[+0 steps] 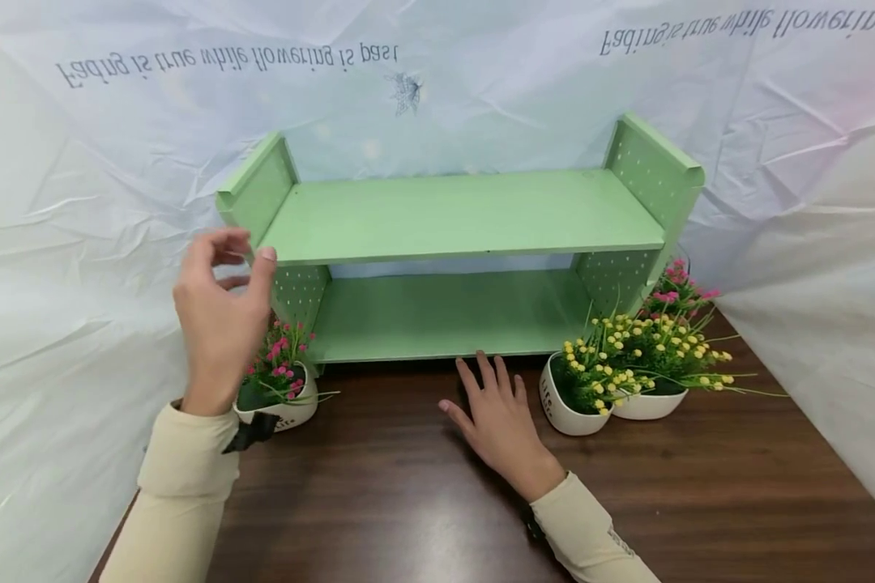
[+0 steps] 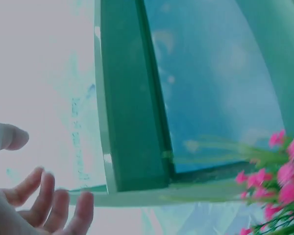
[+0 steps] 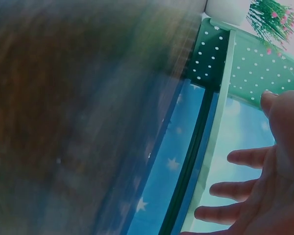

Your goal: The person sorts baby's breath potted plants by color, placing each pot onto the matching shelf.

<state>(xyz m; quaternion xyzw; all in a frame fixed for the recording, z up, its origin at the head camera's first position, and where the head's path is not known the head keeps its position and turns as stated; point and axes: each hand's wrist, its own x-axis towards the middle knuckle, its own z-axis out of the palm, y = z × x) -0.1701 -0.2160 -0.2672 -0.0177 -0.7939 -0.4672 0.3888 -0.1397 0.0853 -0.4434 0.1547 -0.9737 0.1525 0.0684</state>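
Note:
A light green two-tier shelf (image 1: 459, 219) with perforated side panels stands on the brown table. My left hand (image 1: 222, 316) is raised beside the shelf's left side panel, fingers loosely bent and apart from the thumb, holding nothing. Just below it, partly behind the wrist, is a white pot (image 1: 299, 405) of pink flowers. Low in front of the bottom board, my right hand (image 1: 499, 417) has its fingers spread toward the front edge; whether they touch the shelf is hard to tell. In the right wrist view those fingers (image 3: 235, 191) are straight and the palm holds nothing.
Right of the right hand, two white pots (image 1: 572, 417) of yellow flowers sit side by side. Pink flowers (image 1: 678, 287) show behind them, next to the shelf's right side. A pale printed sheet (image 1: 452, 97) hangs behind and around the table (image 1: 408, 486).

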